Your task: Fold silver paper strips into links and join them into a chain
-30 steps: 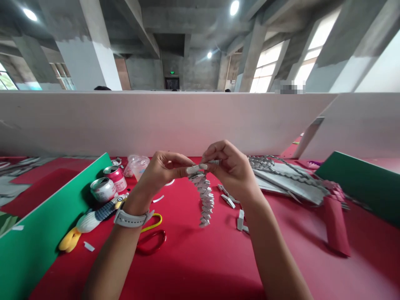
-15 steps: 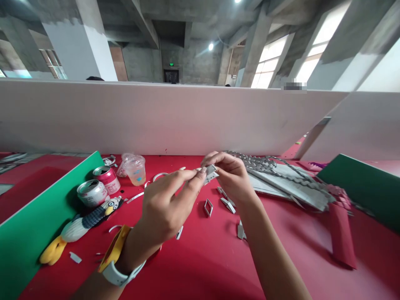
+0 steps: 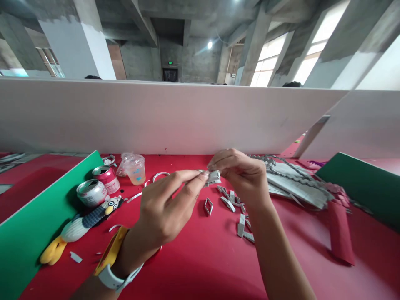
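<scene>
Left hand (image 3: 167, 208) clamps a small folded gray paper piece (image 3: 214, 177) between thumb and fingertips, held up off the counter (image 3: 209, 266), short of the white partition (image 3: 175, 118). Right hand (image 3: 242, 171): fingers bent and bunched at the piece's right end, thumb partly hidden, can't tell if it's gripping. Loose diamond-shaped paper ring (image 3: 206, 209) sits below and between the hands, touching neither. More folded pieces (image 3: 241, 225) cluster beside and partly behind the right forearm, so that side is tight. Between the forearms, red surface runs to the bottom of the view: most room there. Right of the right forearm, another open strip reaches the red paper roll (image 3: 340, 233), near the right green panel (image 3: 359, 179). Gray paper strips (image 3: 293, 183) are stacked behind it. Left side is crowded: cans (image 3: 93, 193), plastic cup (image 3: 136, 171), stuffed bird (image 3: 75, 230), all inside the left green panel's (image 3: 46, 216) edge.
</scene>
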Demonstrator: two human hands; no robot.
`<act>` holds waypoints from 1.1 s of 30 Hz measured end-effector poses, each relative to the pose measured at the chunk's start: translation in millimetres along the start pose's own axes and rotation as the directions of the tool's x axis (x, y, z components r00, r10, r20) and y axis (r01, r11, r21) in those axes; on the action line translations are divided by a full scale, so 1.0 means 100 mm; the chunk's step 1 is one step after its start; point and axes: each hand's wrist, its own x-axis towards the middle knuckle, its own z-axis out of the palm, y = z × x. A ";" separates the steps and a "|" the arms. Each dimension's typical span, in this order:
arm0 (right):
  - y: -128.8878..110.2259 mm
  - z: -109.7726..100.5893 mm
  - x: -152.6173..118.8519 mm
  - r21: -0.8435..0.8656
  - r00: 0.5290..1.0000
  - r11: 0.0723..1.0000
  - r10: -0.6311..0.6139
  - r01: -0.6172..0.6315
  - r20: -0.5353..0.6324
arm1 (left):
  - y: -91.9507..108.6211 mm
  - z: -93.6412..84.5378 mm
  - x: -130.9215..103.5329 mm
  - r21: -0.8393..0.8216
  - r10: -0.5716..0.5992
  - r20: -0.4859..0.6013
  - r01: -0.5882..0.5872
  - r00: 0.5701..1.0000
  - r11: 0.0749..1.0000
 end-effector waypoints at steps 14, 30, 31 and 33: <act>-0.19 0.03 0.02 -0.248 0.986 0.957 -0.126 0.150 0.110 | -0.17 -0.06 0.04 -0.440 -0.290 0.365 0.438 0.885 0.784; -0.25 0.04 0.01 -0.173 0.981 0.970 -0.155 0.173 0.114 | -0.15 -0.04 -0.08 0.101 0.173 -0.143 -0.160 0.974 0.982; -0.25 0.04 0.01 -0.164 0.982 0.972 -0.153 0.170 0.114 | -0.15 -0.06 -0.09 0.116 0.198 -0.141 -0.183 0.970 0.976; -0.24 0.05 0.01 -0.150 0.983 0.975 -0.149 0.164 0.109 | -0.16 -0.08 -0.12 0.147 0.248 -0.142 -0.228 0.958 0.963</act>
